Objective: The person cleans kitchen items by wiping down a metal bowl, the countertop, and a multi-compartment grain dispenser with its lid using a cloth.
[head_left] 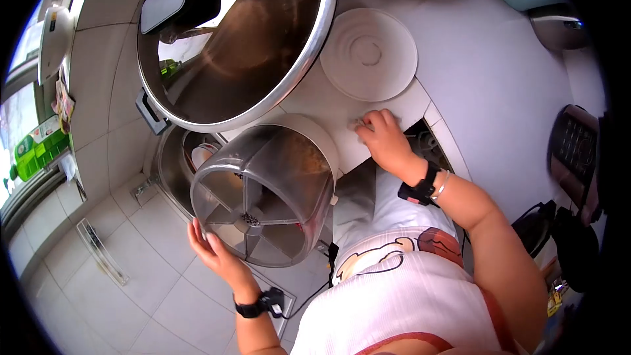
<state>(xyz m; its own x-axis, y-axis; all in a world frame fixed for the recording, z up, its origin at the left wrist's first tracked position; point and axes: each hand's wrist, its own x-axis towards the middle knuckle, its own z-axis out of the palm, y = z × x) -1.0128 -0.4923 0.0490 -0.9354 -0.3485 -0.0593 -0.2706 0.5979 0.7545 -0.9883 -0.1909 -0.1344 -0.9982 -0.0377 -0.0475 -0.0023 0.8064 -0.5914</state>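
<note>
A clear round container [263,151] with a white base stands at the counter edge, its open top facing me. Dividers split it into several compartments; small dark bits lie at their centre, and brownish material shows through the wall. At the lower left of its rim, my left hand [217,256] grips the edge with its fingers along the outside. My right hand [388,138] is over the white counter [342,135], fingertips pinched together. Something small and pale shows at the fingertips, too blurred to name. Just above that hand lies a round white lid or plate [371,56].
A large steel pot with a glass lid [236,46] stands at the upper left. Beside the container is a metal sink [174,171] with dishes. A green bottle [39,148] stands by the window. Dark gap [424,141] below the counter; dark keypad appliance [573,151] at right.
</note>
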